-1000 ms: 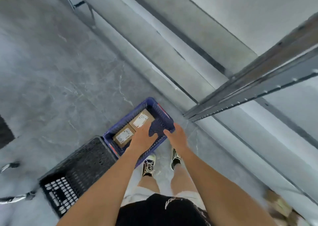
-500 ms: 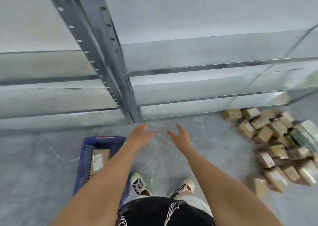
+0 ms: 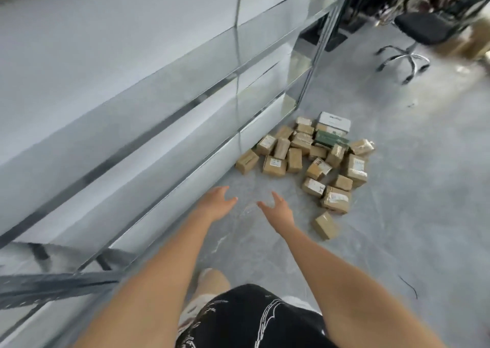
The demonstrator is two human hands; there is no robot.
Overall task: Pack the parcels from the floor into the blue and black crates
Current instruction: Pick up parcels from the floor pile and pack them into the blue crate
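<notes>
Both arms reach forward over the grey floor [image 3: 397, 215]. The left hand [image 3: 216, 202] and right hand [image 3: 277, 211] are held apart, fingers loosely spread, holding nothing. The cardboard parcels [image 3: 310, 159] lie heaped against the metal shelving [image 3: 185, 103], ahead of the hands. A blurred office chair [image 3: 413, 37], apparently, stands beyond.

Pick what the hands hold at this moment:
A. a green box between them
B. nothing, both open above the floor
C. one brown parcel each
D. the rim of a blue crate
B: the left hand and right hand show spread, empty fingers over bare floor, short of the parcel pile.
</notes>
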